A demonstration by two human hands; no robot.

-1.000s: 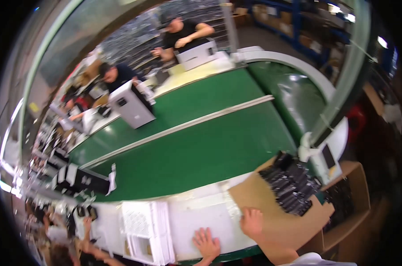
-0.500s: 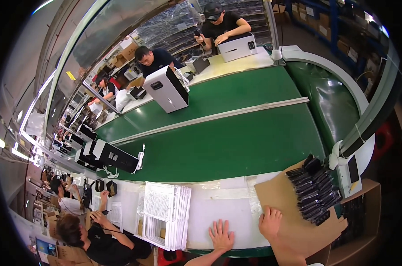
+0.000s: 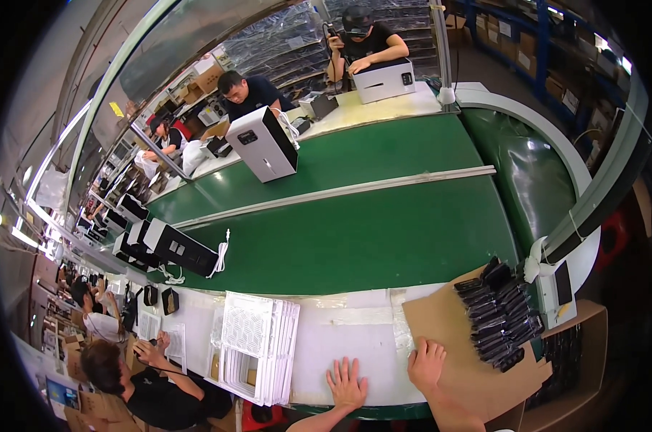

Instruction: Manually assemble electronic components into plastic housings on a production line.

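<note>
L hand (image 3: 347,381) lay flat on the white bench top (image 3: 340,345), fingers spread, gripping nothing; it looked braced there for support. R hand (image 3: 427,363) was also open, palm down on the near-left corner of the cardboard sheet (image 3: 452,338), prob. pinning it so it wouldn't slide. Both hands sat at about 6 o'clock in the view, just apart from each other.

The sheet lay flat at 5 o'clock, partly over the bench edge, its long axis running from near-right up toward the belt, tilted roughly 11-to-5. On its far-right part sat a heap of small black parts (image 3: 500,311), stacked in a rough row w/ the row's long axis also going up-left to down-right; each piece lay crosswise to that line. They were near the R hand but not touched.

At 7 o'clock of the hands, a stack of white grille panels (image 3: 257,345) stood on edge, leaning together, perforated faces pointing left, within L reach.

Beyond the bench ran the green conveyor belt (image 3: 369,230), split by a pale divider rail (image 3: 340,193). On the far lane at 11 o'clock stood a white-and-black boxy unit (image 3: 263,145), upright. Other workers sat across the belt, at 12.
</note>
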